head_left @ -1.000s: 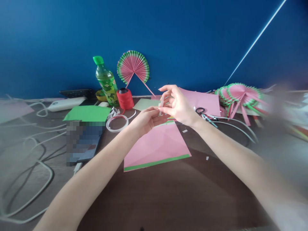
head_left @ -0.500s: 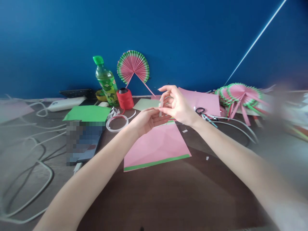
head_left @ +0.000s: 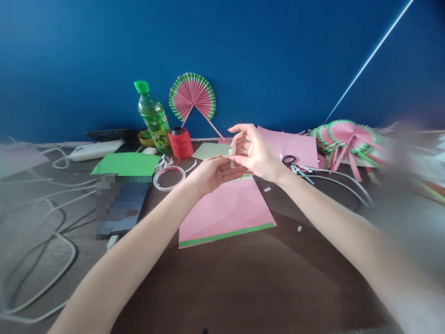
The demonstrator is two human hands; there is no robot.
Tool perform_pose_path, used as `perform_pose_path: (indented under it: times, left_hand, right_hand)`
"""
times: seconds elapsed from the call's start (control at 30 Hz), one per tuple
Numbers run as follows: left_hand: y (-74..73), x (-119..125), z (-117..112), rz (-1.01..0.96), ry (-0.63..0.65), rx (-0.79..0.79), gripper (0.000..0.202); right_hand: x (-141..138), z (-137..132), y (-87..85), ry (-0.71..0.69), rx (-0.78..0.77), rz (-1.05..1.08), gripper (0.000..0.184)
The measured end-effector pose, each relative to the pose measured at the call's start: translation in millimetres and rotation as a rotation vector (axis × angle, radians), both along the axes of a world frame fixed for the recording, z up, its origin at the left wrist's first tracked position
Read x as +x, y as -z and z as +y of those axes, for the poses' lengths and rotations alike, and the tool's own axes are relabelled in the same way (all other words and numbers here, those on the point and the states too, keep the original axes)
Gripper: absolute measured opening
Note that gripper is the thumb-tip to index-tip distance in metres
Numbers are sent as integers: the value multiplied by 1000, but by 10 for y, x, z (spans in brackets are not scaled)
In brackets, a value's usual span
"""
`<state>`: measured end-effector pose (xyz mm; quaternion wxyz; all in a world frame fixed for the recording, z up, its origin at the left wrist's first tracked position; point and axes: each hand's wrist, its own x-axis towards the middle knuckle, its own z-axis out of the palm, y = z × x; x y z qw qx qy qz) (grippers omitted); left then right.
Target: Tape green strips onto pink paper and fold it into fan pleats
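Note:
Between my fingertips is a small whitish strip (head_left: 232, 149), thin like paper or tape; its exact kind is hard to make out. My right hand (head_left: 253, 152) pinches it from above with thumb and fingers. Palm up, my left hand (head_left: 217, 172) has its thumb and index finger closed on the strip's lower part, with the other fingers held straighter. Below both hands lies a pink paper sheet (head_left: 227, 208) with a green band (head_left: 225, 235) along its near edge. Its far edge, also partly green, is mostly covered by the hands.
Left stand a green-capped bottle (head_left: 153, 118), a red container (head_left: 181, 143), green paper (head_left: 127, 163), a tape roll (head_left: 169, 179), a phone (head_left: 130, 208) and cables. A pleated fan (head_left: 192, 95) leans on the blue wall. Scissors (head_left: 289, 160) and more fans (head_left: 351, 134) lie right.
The whitish strip has shifted slightly between my fingertips and shows a little differently. Both hands keep almost the same place and grip.

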<state>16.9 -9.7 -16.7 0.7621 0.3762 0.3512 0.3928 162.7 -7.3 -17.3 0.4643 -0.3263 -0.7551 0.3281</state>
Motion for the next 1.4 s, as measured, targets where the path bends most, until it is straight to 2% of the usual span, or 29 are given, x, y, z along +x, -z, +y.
perform_pose_path:
  times: [0.2, 0.4, 0.6, 0.9, 1.13, 1.27, 1.4]
  left_hand:
    - [-19, 1, -10, 20, 9, -14, 21]
    - [4, -7, -13, 21, 32, 72, 17]
    - [34, -8, -7, 19, 27, 83, 18]
    - [53, -15, -10, 40, 47, 121, 18]
    - [82, 5, -29, 52, 24, 163, 12]
    - [109, -1, -33, 23, 57, 203, 11]
    - [135, -21, -29, -3, 98, 217, 8]
  right_hand:
    - [-6, 6, 2, -10, 9, 25, 46]
    - [-13, 2, -1, -24, -1, 42, 48]
    - [-16, -1, 0, 5, 4, 22, 47]
    - [-10, 44, 44, -24, 44, 42, 47]
    - [-21, 26, 36, -13, 31, 51, 48]
    - [-11, 35, 17, 0, 10, 67, 43]
    - [8, 64, 13, 58, 54, 80, 32]
